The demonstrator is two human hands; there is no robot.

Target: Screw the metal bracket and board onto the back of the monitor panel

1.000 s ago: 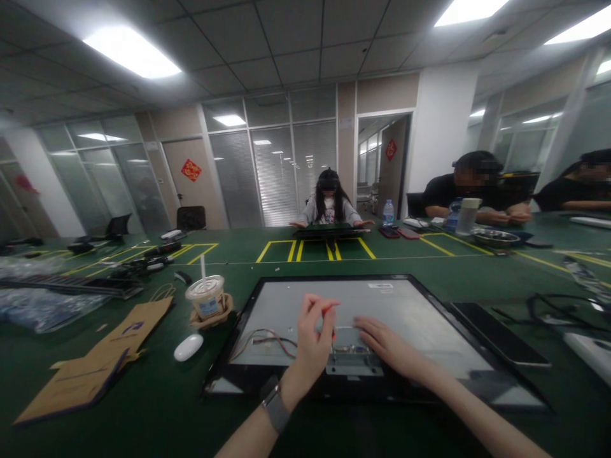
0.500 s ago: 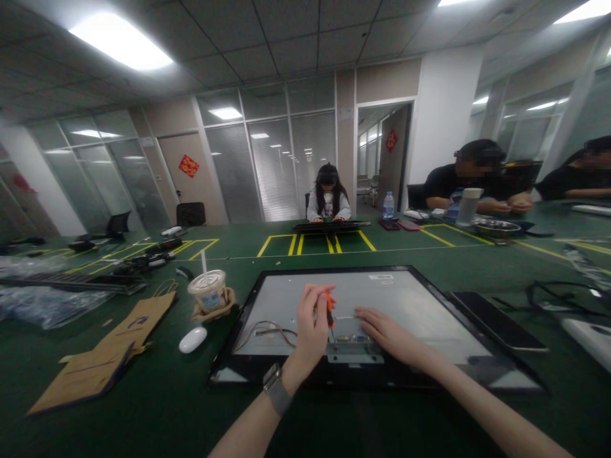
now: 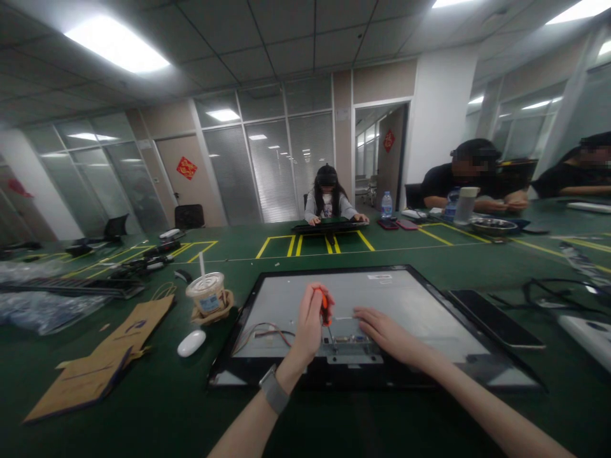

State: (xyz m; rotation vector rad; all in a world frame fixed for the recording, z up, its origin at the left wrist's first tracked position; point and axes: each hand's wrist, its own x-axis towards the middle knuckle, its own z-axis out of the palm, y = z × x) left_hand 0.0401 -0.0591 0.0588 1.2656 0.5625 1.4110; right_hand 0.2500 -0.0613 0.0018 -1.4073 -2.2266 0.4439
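A screwdriver [image 3: 326,308] with an orange and black handle is gripped in my left hand [image 3: 311,318], its shaft pointing down at a metal bracket with ports [image 3: 351,342]. That bracket sits on the grey back of a flat display panel [image 3: 286,296] with a black frame, lying in front of me. My right hand [image 3: 384,331] rests flat on the panel just right of the bracket, fingers stretched out and holding nothing. Thin wires [image 3: 267,329] lie on the panel to the left of my left hand. The screwdriver's tip is too small to make out.
Left of the panel are a drink cup with a straw [image 3: 208,296], a white mouse [image 3: 191,343] and a brown paper bag [image 3: 102,356]. To its right lie a black phone-like slab [image 3: 494,318] and black cables [image 3: 548,289]. A co-worker [image 3: 329,197] sits opposite; others sit at right.
My left hand has turned around the screwdriver's handle, and the handle tilts differently. My right hand stays in place. The co-worker opposite has moved a hand outward along their panel.
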